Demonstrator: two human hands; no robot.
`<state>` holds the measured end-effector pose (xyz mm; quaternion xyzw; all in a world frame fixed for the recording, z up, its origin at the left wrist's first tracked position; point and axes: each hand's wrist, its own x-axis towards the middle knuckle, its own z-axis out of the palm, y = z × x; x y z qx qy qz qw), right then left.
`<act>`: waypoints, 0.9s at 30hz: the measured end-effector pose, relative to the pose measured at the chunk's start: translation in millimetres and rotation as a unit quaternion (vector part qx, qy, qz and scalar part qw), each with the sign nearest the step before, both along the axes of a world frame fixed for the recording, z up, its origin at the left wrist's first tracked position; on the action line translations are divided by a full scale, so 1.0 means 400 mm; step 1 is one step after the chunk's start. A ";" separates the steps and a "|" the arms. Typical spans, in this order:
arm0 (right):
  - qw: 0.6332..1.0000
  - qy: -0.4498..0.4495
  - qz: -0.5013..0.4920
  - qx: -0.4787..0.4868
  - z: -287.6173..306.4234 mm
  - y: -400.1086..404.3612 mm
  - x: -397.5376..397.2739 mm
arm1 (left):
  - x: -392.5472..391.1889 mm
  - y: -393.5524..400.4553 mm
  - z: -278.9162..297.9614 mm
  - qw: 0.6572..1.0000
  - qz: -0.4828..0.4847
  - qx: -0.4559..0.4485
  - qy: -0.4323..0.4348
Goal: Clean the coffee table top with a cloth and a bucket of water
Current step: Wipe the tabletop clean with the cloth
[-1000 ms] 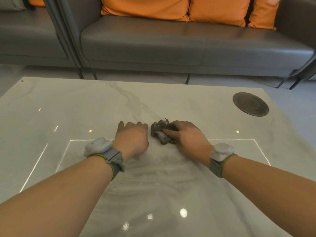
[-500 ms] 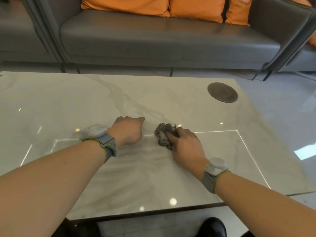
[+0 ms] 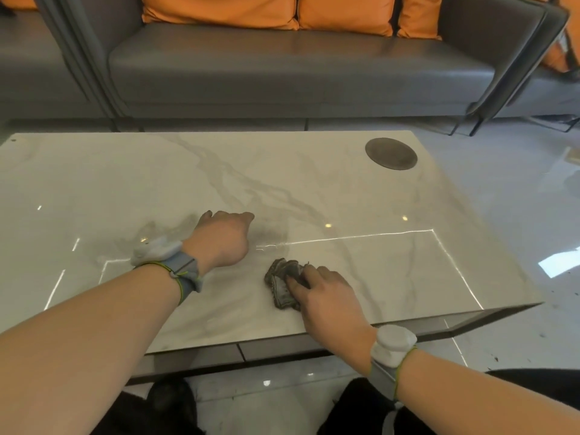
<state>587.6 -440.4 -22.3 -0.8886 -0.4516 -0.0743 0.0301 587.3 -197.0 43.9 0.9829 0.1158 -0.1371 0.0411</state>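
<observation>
A crumpled dark grey cloth (image 3: pixel 281 285) lies on the white marble coffee table top (image 3: pixel 314 196), near its front edge. My right hand (image 3: pixel 326 298) lies over the cloth's right side, fingers bent on top of it and pressing it to the table. My left hand (image 3: pixel 221 241) rests on the table to the left of the cloth, apart from it, fingers curled under and holding nothing. Faint wet streaks show on the marble around both hands. No bucket is in view.
A dark round disc (image 3: pixel 391 153) is set into the table's far right corner. A grey sofa (image 3: pixel 282 67) with orange cushions (image 3: pixel 219 11) stands beyond the table. Glossy floor (image 3: pixel 518 189) lies to the right. My dark shoes (image 3: pixel 171 400) show below the table's front edge.
My right hand has dragged the cloth toward me, nearer the front edge. My left hand stayed on the table. The view tilted down, showing the table's front edge and my shoes.
</observation>
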 end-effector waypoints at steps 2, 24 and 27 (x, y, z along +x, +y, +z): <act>0.999 0.000 0.043 -0.011 0.008 -0.019 -0.018 | -0.038 0.010 0.010 1.000 0.012 0.004 -0.004; 0.959 0.101 -0.261 -0.051 0.043 0.193 -0.135 | -0.472 0.331 0.021 0.953 0.291 0.007 0.089; 0.958 0.093 -0.262 -0.074 0.044 0.238 -0.180 | -0.518 0.368 -0.001 0.952 0.292 -0.013 0.090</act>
